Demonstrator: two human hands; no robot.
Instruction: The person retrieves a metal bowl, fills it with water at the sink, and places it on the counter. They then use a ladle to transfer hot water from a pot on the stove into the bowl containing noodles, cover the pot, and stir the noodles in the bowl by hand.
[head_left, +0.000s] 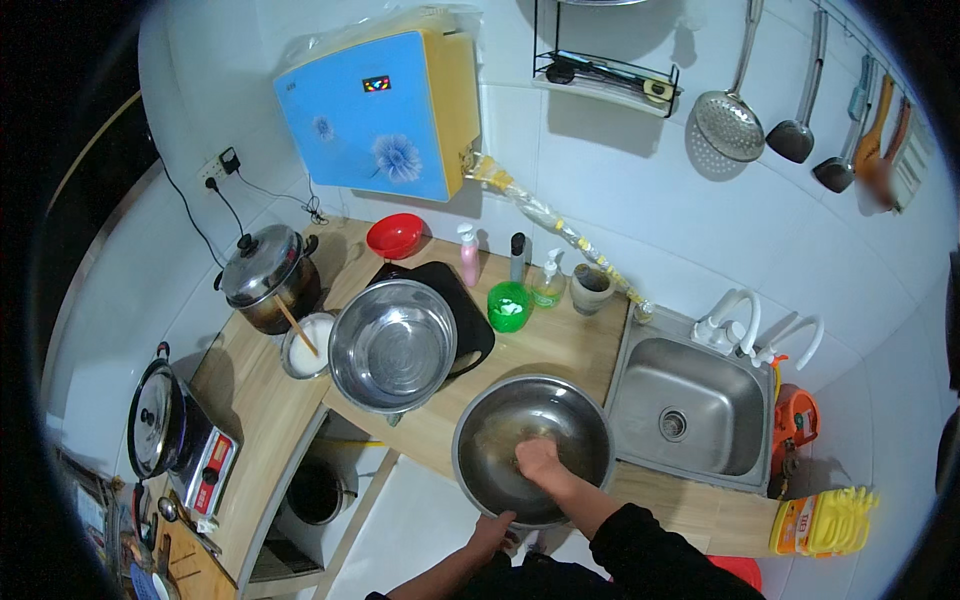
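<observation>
A large stainless steel bowl (487, 480) stands at the counter's front edge, left of the sink, with cloudy liquid in it. My right hand (537, 457) reaches down into it; the fingertips are hidden in the liquid, so what they touch cannot be told. My left hand (495, 529) grips the bowl's near rim. Behind and to the left, an empty steel basin (392, 345) rests partly over a black induction cooker or board (469, 330). Beside that basin is a small metal bowl of white contents (307, 349) with a wooden stick in it.
A steel sink (694, 397) with white taps adjoins on the right. Along the wall stand a red bowl (395, 235), pump bottles (469, 255), a green container (509, 306) and a grey cup (591, 289). Lidded pots (270, 277) are at left, yellow packaging (823, 523) at right.
</observation>
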